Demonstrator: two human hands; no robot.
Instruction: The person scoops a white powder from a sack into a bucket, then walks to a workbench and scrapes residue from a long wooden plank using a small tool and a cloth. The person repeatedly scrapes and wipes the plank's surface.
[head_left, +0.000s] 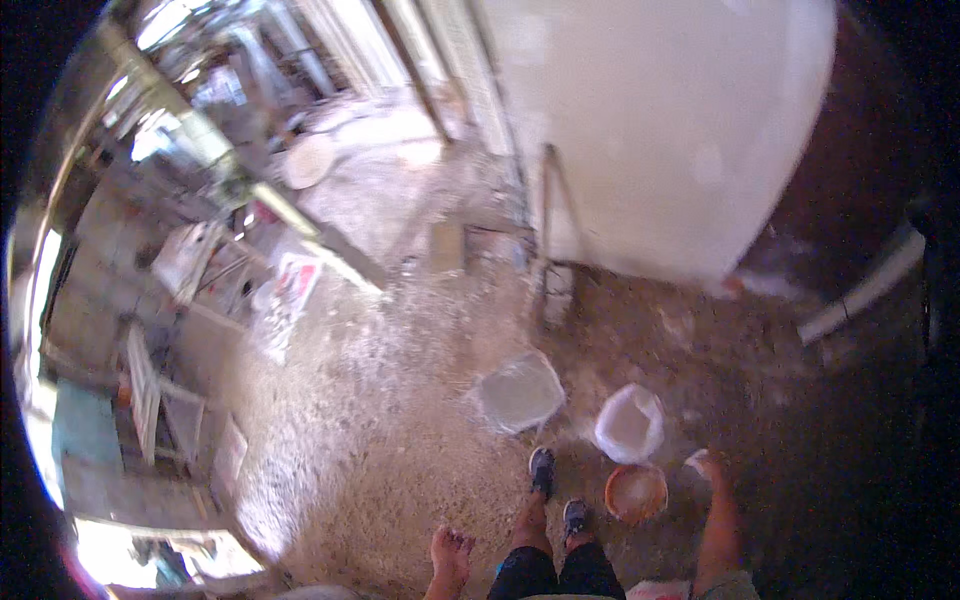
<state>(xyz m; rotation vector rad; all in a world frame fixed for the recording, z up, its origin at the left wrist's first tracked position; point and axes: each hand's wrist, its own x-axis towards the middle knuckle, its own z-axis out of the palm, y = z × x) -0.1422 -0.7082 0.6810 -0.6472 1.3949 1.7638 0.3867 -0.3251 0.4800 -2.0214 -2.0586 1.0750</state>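
My right hand [709, 466] is closed on a small white object [696, 459], too blurred to name, held off to the right of an orange round basin [608, 494]. Pale material [637, 490] lies in that basin. Just beyond it stands an open white sack [655, 438] with greyish-white contents. My left hand [452, 551] hangs low at the left of my legs, its fingers loosely bent and apart, with nothing seen in it. A squarish container [556, 402] of grey material stands on the ground ahead of my feet.
A long-handled tool [545, 235] leans by the pale wall [660, 130]. Ahead on the left, a slanting post [330, 252] meets the rough dirt floor [370, 400]. Wooden frames [145, 395] and clutter line the left side. A block [447, 247] lies farther ahead.
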